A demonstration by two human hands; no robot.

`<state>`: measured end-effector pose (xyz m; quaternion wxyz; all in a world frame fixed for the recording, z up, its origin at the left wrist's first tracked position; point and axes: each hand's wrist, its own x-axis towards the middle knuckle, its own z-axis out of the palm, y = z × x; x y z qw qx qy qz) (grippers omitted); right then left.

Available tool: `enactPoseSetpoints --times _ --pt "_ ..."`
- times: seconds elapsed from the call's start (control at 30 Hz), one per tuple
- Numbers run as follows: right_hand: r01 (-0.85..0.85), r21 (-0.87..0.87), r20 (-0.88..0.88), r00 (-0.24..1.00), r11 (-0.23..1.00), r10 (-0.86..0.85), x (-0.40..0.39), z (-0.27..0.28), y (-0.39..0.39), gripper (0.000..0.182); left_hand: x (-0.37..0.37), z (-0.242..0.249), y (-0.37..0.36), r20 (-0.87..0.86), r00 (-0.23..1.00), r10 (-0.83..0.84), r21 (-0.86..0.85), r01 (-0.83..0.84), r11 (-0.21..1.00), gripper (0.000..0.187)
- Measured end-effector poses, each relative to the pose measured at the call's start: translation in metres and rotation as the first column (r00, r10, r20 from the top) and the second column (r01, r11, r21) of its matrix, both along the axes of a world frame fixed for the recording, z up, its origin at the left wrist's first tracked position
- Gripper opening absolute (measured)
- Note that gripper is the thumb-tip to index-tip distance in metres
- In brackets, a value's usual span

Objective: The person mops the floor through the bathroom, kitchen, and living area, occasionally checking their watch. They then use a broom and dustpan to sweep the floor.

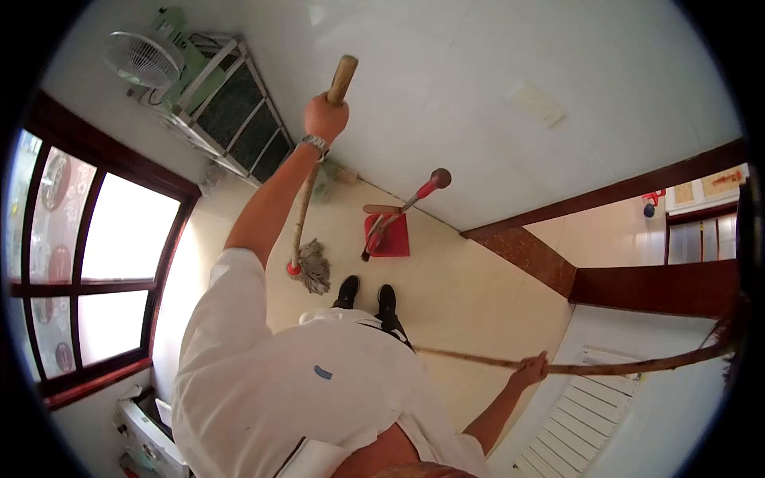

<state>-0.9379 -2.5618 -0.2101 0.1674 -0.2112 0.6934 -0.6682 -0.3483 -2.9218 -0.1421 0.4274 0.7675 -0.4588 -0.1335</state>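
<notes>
My left hand [326,118] is wrapped round the upper part of a wooden mop handle [342,80]. Grey strands of the mop head [313,268] rest on the floor, left of my shoes. On the other side, my right hand [531,370] grips a long, thin wooden stick [590,370]. One end of the stick passes behind my shirt; the other reaches a dark, bristly mass [729,334] at the right edge, mostly cut off. A red dustpan [392,239] stands on the floor ahead of my feet, with a small brush [367,253] by it.
A metal rack [231,119] with a green fan [145,60] stands at the upper left. Dark-framed windows [119,227] are at left. A doorway with a dark sill [530,253] opens at right, above a white radiator [578,406].
</notes>
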Motion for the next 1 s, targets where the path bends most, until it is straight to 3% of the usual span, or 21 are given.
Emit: enactPoseSetpoints --times 0.13,0.2,0.23,0.3,0.37,0.47,0.53,0.57,0.63,0.77,0.83,0.9,1.0 --pt "0.256 0.158 -0.008 0.966 0.954 -0.258 0.026 -0.023 0.083 0.044 -0.007 0.016 -0.066 0.041 0.996 -0.084 -0.026 0.085 0.996 0.027" --pt "0.33 0.283 -0.022 0.941 0.901 -0.338 0.056 -0.028 0.117 0.044 -0.008 0.008 -0.097 0.132 0.978 -0.16 0.139 0.142 0.98 0.033" --pt "0.317 0.284 -0.05 0.947 0.905 -0.316 0.068 -0.035 0.135 0.044 -0.01 0.005 -0.104 0.126 0.976 -0.177 0.131 0.161 0.978 0.033" --pt "0.277 0.324 -0.075 0.961 0.905 -0.267 0.101 -0.039 0.165 0.043 -0.01 -0.008 -0.114 0.19 0.968 -0.165 0.352 0.09 0.932 0.04" --pt "0.273 0.353 -0.076 0.962 0.895 -0.263 0.129 -0.051 0.194 0.043 -0.005 -0.039 -0.136 0.211 0.966 -0.151 0.392 0.058 0.918 0.045" --pt "0.207 0.38 -0.059 0.978 0.901 -0.2 0.167 -0.07 0.231 0.042 -0.007 -0.047 -0.142 0.307 0.927 -0.215 0.458 0.054 0.887 0.049" --pt "0.199 0.665 0.0 0.964 0.72 -0.267 0.212 -0.033 0.214 0.041 -0.005 -0.048 -0.15 0.278 0.914 -0.294 0.537 0.106 0.837 0.052" --pt "0.214 0.665 -0.001 0.958 0.715 -0.286 0.219 -0.035 0.22 0.041 -0.004 -0.05 -0.154 0.277 0.909 -0.312 0.538 0.123 0.834 0.052" --pt "0.06 0.679 0.126 0.972 0.731 -0.197 0.23 -0.045 0.241 0.04 -0.007 -0.052 -0.16 0.324 0.883 -0.338 0.549 0.115 0.828 0.054" --pt "0.026 0.779 0.074 0.988 0.627 -0.133 0.229 -0.073 0.262 0.04 -0.008 -0.046 -0.162 0.247 0.891 -0.382 0.558 0.191 0.807 0.065" --pt "-0.026 0.778 0.095 0.992 0.628 -0.077 0.24 -0.046 0.24 0.037 -0.011 -0.041 -0.152 0.272 0.894 -0.356 0.544 0.162 0.823 0.069" --pt "-0.044 0.779 0.133 0.986 0.626 -0.097 0.246 -0.027 0.224 0.035 -0.015 -0.037 -0.141 0.296 0.889 -0.349 0.526 0.153 0.836 0.074" --pt "-0.035 0.762 0.202 0.962 0.646 -0.187 0.24 -0.031 0.222 0.032 -0.004 -0.051 -0.124 0.28 0.926 -0.253 0.364 0.141 0.921 0.086"
